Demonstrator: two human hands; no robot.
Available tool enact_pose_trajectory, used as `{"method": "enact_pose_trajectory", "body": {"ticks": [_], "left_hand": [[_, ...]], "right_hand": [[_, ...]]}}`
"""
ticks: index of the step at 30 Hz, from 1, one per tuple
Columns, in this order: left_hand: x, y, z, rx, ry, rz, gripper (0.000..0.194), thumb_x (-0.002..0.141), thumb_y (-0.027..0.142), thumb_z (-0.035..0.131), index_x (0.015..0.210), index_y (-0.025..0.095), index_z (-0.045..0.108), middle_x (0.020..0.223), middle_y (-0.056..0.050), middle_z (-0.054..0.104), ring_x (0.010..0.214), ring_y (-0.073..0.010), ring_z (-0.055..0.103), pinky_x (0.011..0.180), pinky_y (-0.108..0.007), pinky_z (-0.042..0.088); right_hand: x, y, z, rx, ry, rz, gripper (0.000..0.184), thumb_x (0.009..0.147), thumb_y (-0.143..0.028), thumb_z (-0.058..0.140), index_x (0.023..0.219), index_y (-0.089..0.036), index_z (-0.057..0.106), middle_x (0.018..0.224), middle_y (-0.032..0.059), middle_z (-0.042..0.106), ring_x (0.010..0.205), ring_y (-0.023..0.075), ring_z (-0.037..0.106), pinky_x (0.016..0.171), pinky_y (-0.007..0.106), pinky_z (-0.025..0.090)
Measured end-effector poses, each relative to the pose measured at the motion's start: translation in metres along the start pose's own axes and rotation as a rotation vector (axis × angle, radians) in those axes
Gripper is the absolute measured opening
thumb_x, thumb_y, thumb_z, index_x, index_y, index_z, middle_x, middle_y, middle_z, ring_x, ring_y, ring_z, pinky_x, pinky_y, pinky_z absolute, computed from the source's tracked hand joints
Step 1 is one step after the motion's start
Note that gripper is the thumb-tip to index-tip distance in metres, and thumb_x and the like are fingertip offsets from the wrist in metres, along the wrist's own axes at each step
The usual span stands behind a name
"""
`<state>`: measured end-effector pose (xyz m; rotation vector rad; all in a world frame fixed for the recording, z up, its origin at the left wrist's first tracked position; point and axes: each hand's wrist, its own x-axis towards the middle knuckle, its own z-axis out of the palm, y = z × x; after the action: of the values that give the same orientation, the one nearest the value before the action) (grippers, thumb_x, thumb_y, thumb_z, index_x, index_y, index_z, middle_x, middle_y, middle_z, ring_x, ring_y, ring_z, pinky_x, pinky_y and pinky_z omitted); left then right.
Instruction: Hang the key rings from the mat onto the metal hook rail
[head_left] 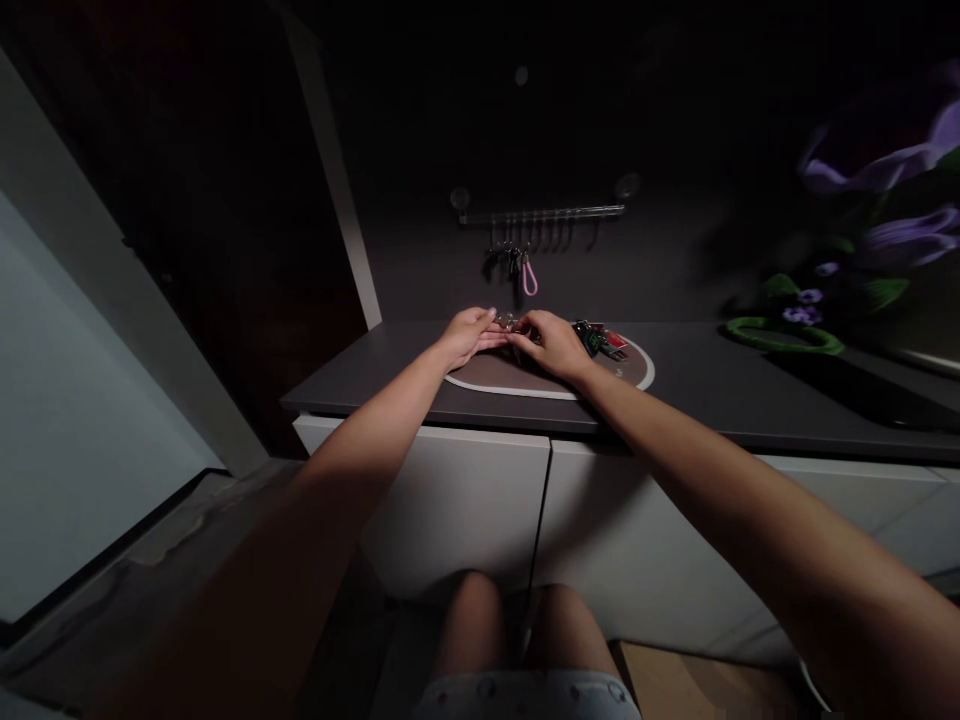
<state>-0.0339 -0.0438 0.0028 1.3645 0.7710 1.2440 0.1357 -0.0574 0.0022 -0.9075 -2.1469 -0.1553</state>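
Note:
A small shiny metal piece [507,321], perhaps part of a key ring, sits between my two hands above an oval brown mat [517,383] with a white rim. My left hand [469,338] has its palm turned up, with the fingers extended under the piece and the thumb against it. From the other side, my right hand [553,344] pinches at the same piece with thumb and fingers. My fingers hide much of it. Just right of my right hand, a bunch of keys and tags [596,340], dark, green and red, lies on the mat.
Above the mat, a clear rail [544,214] with several hooks is fixed to the dark wall. Keys [510,260] and a pink loop strap [529,277] hang there. A green ring [784,337] and purple flowers [900,240] stand right on the grey counter [697,390]. White cabinet doors [465,500] are below.

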Motion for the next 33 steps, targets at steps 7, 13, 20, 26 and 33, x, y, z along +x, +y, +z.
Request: {"method": "enact_pose_trajectory", "body": {"ticks": [7,13,20,26,33], "left_hand": [[0.0001,-0.0004,-0.0007,0.019,0.002,-0.009,0.022,0.085,0.034,0.048,0.083,0.012,0.048,0.077,-0.009,0.066,0.073,-0.0138,0.064,0.082,-0.035,0.049],[0.0004,-0.0012,-0.0029,0.005,0.006,0.006,0.026,0.083,0.039,0.049,0.083,0.013,0.047,0.078,-0.010,0.065,0.076,-0.0146,0.065,0.083,-0.036,0.049],[0.0005,-0.0032,-0.0014,0.102,0.025,-0.041,0.025,0.082,0.037,0.052,0.081,0.013,0.047,0.074,-0.007,0.064,0.071,-0.0136,0.064,0.070,-0.029,0.050],[0.0045,-0.0077,-0.0029,0.285,0.090,0.121,0.022,0.071,0.028,0.065,0.085,0.013,0.058,0.077,-0.002,0.062,0.068,-0.0089,0.057,0.067,-0.023,0.045],[-0.0009,-0.0032,-0.0001,0.400,-0.075,0.230,0.036,0.064,0.041,0.068,0.084,0.011,0.064,0.076,-0.003,0.063,0.067,-0.0097,0.053,0.068,-0.024,0.041]], "right_hand": [[0.0000,0.0013,-0.0011,-0.036,-0.007,0.006,0.013,0.080,-0.027,0.049,0.085,-0.018,0.058,0.085,0.0072,0.061,0.078,0.0175,0.053,0.071,0.027,0.039],[0.0015,0.0072,0.0013,-0.039,0.035,0.025,0.014,0.083,-0.025,0.044,0.085,-0.018,0.057,0.087,0.0080,0.060,0.083,0.0185,0.052,0.075,0.028,0.039],[0.0024,0.0078,-0.0002,0.035,0.121,0.095,0.013,0.082,-0.023,0.044,0.082,-0.017,0.055,0.084,0.0079,0.060,0.081,0.0177,0.052,0.075,0.028,0.039],[0.0013,0.0050,-0.0011,0.146,0.144,0.194,0.017,0.081,-0.028,0.044,0.085,-0.016,0.056,0.076,0.0041,0.061,0.066,0.0140,0.052,0.065,0.025,0.039],[0.0007,0.0019,-0.0024,0.152,0.125,0.173,0.015,0.076,-0.027,0.050,0.078,-0.017,0.060,0.073,0.0028,0.064,0.063,0.0126,0.053,0.063,0.024,0.039]]}}
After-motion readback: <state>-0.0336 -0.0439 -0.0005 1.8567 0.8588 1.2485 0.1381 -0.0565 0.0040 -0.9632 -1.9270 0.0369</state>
